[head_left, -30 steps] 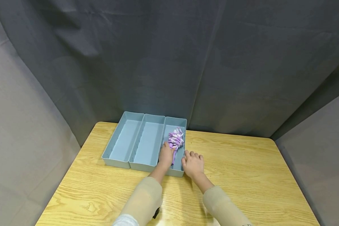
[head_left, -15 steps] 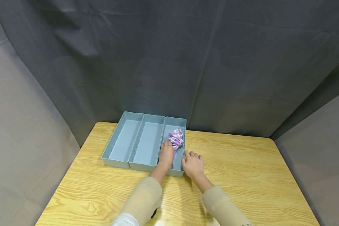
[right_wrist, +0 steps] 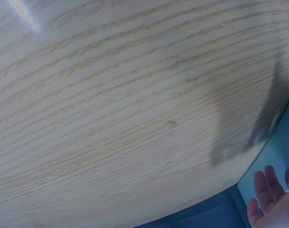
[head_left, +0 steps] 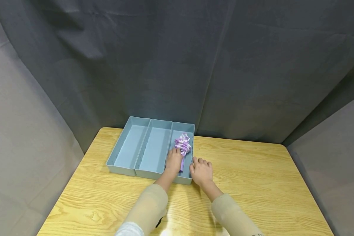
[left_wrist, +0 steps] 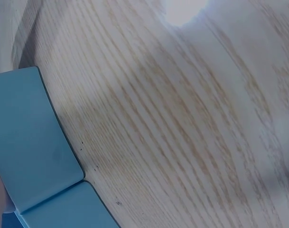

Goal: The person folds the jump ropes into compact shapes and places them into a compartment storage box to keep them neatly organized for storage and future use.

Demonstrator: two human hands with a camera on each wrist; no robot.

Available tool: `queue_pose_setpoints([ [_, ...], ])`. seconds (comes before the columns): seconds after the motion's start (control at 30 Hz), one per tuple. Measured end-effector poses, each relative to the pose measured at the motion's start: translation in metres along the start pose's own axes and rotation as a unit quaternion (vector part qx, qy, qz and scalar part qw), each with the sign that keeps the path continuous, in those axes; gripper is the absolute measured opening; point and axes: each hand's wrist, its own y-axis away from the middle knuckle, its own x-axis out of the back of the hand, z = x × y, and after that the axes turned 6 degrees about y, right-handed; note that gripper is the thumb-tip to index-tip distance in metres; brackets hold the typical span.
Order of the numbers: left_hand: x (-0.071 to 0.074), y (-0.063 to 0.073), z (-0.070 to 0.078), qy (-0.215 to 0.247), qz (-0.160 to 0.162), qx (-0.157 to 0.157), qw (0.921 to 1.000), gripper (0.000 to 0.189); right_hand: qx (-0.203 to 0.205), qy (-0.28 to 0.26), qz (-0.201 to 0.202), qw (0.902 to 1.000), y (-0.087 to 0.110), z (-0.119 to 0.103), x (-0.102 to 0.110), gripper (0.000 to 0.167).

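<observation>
A bundle of narrow purple and white strips (head_left: pixel 183 143), like small stick packets, lies in the rightmost blue-grey tray (head_left: pixel 183 127). Just below it in the head view is a single purple strip (head_left: pixel 182 165), lying lengthwise. My left hand (head_left: pixel 173 161) reaches into this tray from the front, its fingertips over the bundle's near end; its thumb is hidden, so I cannot tell whether it pinches a strip. Beside the tray's right wall is my right hand (head_left: pixel 202 171), thumb at the rim and fingers loosely bent. The right wrist view shows its fingers (right_wrist: pixel 261 186) by the blue wall.
Two more blue-grey trays stand alongside, a middle one (head_left: pixel 161 124) and a left one (head_left: pixel 140 121). All rest on a wood-grain table (head_left: pixel 253 177) whose back edge meets a dark grey curtain (head_left: pixel 247 82). Lighter grey panels (head_left: pixel 23 131) flank both sides.
The bundle has shifted slightly left and toward me with my left hand. The lengthwise purple strip, mostly covered half a second ago, shows again. My right hand stays put.
</observation>
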Motion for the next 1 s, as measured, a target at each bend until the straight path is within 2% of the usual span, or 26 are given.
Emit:
queue_pose_setpoints([
  [0.23, -0.001, -0.001, -0.001, 0.005, -0.004, 0.005, 1.0, 0.038, 0.001, -0.003, 0.004, 1.0, -0.001, 0.0, -0.001, 0.025],
  [0.5, 0.005, -0.001, 0.002, 0.002, -0.028, 0.006, 0.9996, 0.038, -0.003, -0.011, 0.01, 0.9999, 0.0, 0.001, 0.0, 0.025],
  [0.7, 0.013, 0.0, 0.0, -0.024, -0.012, -0.038, 0.9989, 0.035, -0.012, -0.04, 0.007, 0.9991, 0.004, 0.001, 0.003, 0.023],
  [0.83, 0.027, 0.002, -0.002, -0.043, -0.001, -0.072, 0.9965, 0.037, 0.0, -0.07, 0.011, 0.9975, 0.01, 0.005, 0.014, 0.02],
  [1.0, 0.05, 0.007, -0.01, -0.028, 0.001, -0.099, 0.9947, 0.042, 0.021, -0.13, 0.039, 0.9906, 0.016, 0.021, 0.038, 0.021],
])
